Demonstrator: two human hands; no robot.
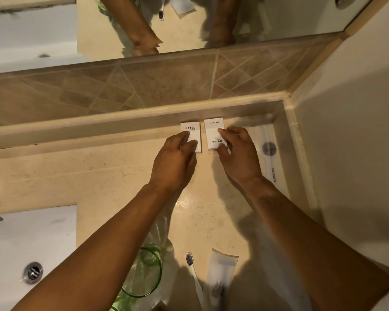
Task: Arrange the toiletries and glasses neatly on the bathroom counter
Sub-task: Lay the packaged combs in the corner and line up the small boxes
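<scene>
Both hands work at the far edge of the beige marble bench (99, 176), left hand (174, 160) and right hand (238, 153) each pinching one small white HOTEL-printed box, left box (194, 127) and right box (213, 127), probably squaring them side by side against the backsplash ledge (121, 118).

Hotel bathroom. Beige marble desk (112, 176) with white sink (20, 243) and chrome drain (33, 272), wall mirror (189, 21) above tiled backsplash (144, 86). Small white boxes printed "HOTEL" (192, 136), toothbrush (192, 270), green glass (144, 272) in plastic wrap.
</scene>
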